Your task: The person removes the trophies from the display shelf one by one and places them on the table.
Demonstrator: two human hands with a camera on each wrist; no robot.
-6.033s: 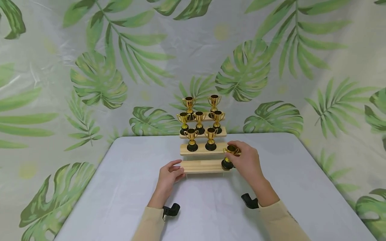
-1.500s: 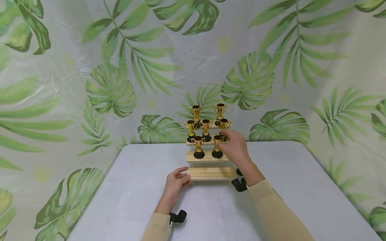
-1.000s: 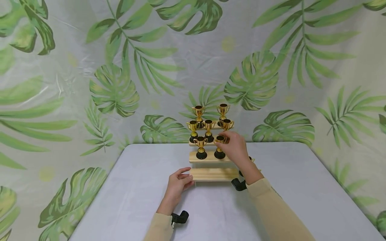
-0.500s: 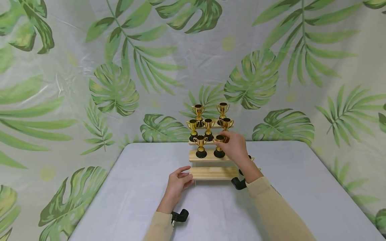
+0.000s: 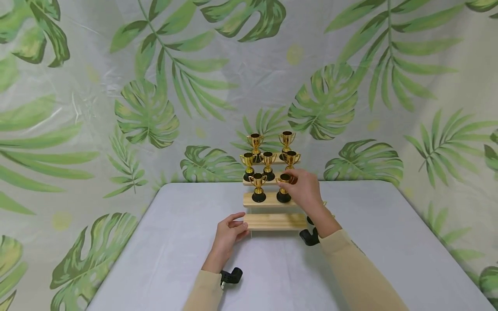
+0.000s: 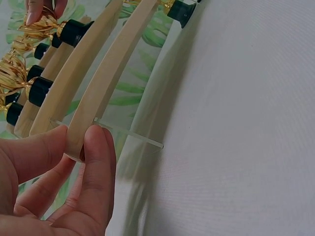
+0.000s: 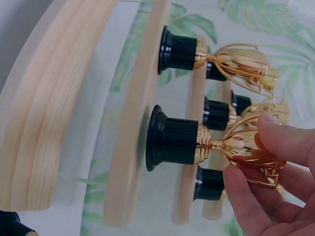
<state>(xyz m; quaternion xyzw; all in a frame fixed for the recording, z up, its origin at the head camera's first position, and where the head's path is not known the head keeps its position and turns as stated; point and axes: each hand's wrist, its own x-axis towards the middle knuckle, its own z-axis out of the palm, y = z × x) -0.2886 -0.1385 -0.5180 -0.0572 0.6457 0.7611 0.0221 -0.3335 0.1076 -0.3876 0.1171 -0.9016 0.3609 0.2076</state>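
My right hand (image 5: 305, 190) pinches the cup of a small gold trophy (image 5: 284, 196) with a black base, at the right of the second step from the front. In the right wrist view the thumb and fingers are around the cup of this trophy (image 7: 179, 140); whether its base touches the step I cannot tell. My left hand (image 5: 229, 233) grips the left end of the wooden front step (image 5: 276, 221), thumb on top and fingers below, plain in the left wrist view. Another trophy (image 5: 310, 220), mostly hidden by my right wrist, is by the front step's right end.
A further trophy (image 5: 258, 190) stands left of the held one. Three trophies stand on the step (image 5: 249, 183) behind, two on the back step (image 5: 272, 162). A clear support (image 6: 130, 132) carries the front step. White cloth covers the table (image 5: 175, 242); a leaf-print sheet hangs behind.
Six seconds ago my right hand held a trophy at the front step's right end; it has since let go and taken the one behind. The left hand keeps its grip.
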